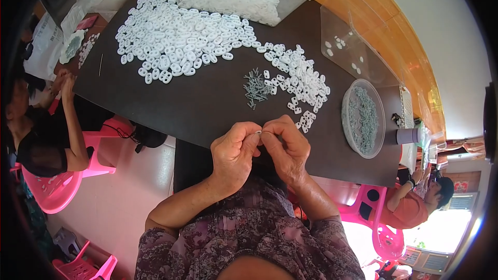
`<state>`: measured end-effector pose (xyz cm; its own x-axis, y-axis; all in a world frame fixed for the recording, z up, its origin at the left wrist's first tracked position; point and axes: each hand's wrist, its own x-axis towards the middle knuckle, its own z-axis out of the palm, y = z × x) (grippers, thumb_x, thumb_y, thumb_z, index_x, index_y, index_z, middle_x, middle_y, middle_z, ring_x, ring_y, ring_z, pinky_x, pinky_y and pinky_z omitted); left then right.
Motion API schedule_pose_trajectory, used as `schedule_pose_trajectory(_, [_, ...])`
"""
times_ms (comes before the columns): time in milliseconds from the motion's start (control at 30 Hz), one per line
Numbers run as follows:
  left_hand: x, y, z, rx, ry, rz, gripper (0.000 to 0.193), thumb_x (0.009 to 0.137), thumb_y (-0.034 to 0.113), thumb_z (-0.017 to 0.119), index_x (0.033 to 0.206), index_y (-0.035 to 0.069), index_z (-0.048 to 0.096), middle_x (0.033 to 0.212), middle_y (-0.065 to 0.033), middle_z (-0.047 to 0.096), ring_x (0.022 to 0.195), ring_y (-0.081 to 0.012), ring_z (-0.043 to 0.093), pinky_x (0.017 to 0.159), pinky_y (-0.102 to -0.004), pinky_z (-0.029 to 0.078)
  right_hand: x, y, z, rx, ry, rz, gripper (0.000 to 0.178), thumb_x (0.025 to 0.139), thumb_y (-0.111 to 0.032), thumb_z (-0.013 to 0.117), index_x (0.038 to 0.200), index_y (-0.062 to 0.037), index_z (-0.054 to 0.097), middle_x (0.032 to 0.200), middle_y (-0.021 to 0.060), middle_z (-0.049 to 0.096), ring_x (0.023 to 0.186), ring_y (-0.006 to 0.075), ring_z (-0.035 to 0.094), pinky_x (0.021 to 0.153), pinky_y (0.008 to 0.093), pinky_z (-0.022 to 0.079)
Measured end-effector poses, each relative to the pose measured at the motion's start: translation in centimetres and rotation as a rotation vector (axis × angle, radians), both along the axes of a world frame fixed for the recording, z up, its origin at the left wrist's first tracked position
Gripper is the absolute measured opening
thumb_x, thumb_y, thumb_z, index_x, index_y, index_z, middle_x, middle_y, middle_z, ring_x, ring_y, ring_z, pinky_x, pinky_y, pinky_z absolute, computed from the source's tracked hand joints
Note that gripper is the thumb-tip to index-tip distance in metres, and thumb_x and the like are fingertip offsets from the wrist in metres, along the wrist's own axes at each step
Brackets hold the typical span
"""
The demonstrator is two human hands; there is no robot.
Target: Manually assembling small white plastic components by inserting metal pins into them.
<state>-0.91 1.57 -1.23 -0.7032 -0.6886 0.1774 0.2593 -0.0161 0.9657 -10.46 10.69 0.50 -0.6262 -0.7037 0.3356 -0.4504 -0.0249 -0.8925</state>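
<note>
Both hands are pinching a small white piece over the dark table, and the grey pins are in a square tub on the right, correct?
Not quite: the head view shows the tub of grey pins is round. The rest holds: left hand and right hand pinch a small white piece over the dark table.

My left hand [233,150] and right hand [286,148] raised together, fingertips pinched and touching, forearms angled inward, just short of the table [207,98] edge

The person wore a short-sleeved blouse [249,238] — a mottled floral print in purple, mauve and grey — with both forearms bare.
</note>
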Motion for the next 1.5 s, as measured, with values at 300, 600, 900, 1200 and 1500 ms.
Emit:
schedule_pose_trajectory(300, [0.0, 0.2, -1.0, 0.093, 0.03, 0.0, 0.005, 0.091, -0.001, 0.057, 0.095, -0.001, 0.06, 0.077, -0.0026, 0.062, 0.058, -0.0052, 0.056, 0.049, -0.0186, 0.045, -0.2, -0.9, -0.1, -0.029, 0.348, 0.001, 0.011, 0.076, 0.006, 0.064, 0.083, 0.0009, 0.057, 0.077, 0.0108, 0.056, 0.065, 0.0239, 0.052, 0.056, 0.0327, 0.043])
schedule_pose_trajectory(600, [-0.2, -0.8, -0.3, 0.248, 0.032, -0.13, 0.014, 0.094, 0.008, 0.057, 0.101, -0.003, 0.057, 0.085, -0.0072, 0.063, 0.065, -0.0075, 0.055, 0.06, -0.0198, 0.046, -2.8, -0.1, 1.5, 0.098, 0.504, -0.05, 0.007, 0.077, -0.002, 0.067, 0.084, -0.0018, 0.064, 0.084, 0.0108, 0.063, 0.074, 0.0266, 0.058, 0.064, 0.034, 0.046])
schedule_pose_trajectory(900, [-0.4, -1.1, -0.9, 0.234, 0.059, -0.161, 0.015, 0.094, 0.009, 0.056, 0.103, -0.003, 0.057, 0.086, -0.0085, 0.064, 0.066, -0.0072, 0.055, 0.062, -0.0194, 0.046, -12.2, -3.8, 1.8, 0.204, 0.81, -0.16, 0.012, 0.076, -0.002, 0.066, 0.088, -0.0026, 0.067, 0.077, 0.0111, 0.06, 0.074, 0.0264, 0.056, 0.067, 0.0364, 0.045])
schedule_pose_trajectory(1200, [-0.4, -0.9, -1.8, 0.127, 0.087, -0.114, 0.013, 0.092, 0.008, 0.058, 0.101, -0.001, 0.06, 0.081, -0.0051, 0.066, 0.063, -0.0047, 0.055, 0.055, -0.0186, 0.046, -13.6, -7.0, -0.5, 0.456, 1.136, -0.146, 0.012, 0.067, -0.01, 0.072, 0.076, -0.0077, 0.065, 0.079, 0.0089, 0.054, 0.078, 0.0277, 0.051, 0.066, 0.0387, 0.042])
schedule_pose_trajectory(1500, [-0.2, -1.0, -1.5, 0.153, 0.076, -0.135, 0.014, 0.092, 0.009, 0.058, 0.102, -0.001, 0.06, 0.082, -0.0056, 0.065, 0.063, -0.0048, 0.056, 0.055, -0.0185, 0.046, -14.0, -7.2, -0.4, 0.403, 1.01, -0.065, 0.019, 0.069, -0.006, 0.069, 0.087, -0.0085, 0.063, 0.078, 0.0098, 0.054, 0.08, 0.0294, 0.052, 0.068, 0.0409, 0.044])
